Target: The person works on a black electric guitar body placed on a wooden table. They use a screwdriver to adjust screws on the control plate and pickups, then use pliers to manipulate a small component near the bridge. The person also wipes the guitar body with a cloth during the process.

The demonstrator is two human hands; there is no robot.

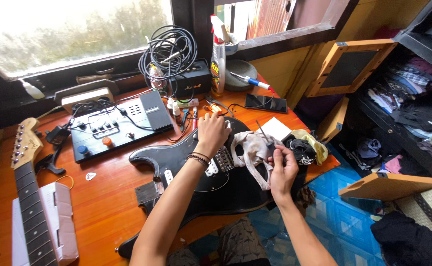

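Orange wooden desk [102, 197], neckless black guitar body [235, 189], left hand [212, 132] resting on it

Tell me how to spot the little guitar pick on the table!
Start at the orange wooden table and find the detached guitar neck along its left edge. Just right of it, below the black pedal board, lies the small white triangular guitar pick. It lies alone on bare wood, the only tiny pale triangle there.

You face a bright window [73, 29] in a dark frame, daylight pouring in. Below it lies the orange wooden tabletop [102, 202]. Right of the window, yellow walls [285, 69] meet open shelves [413, 93] of clothes above a blue tiled floor [344, 216].
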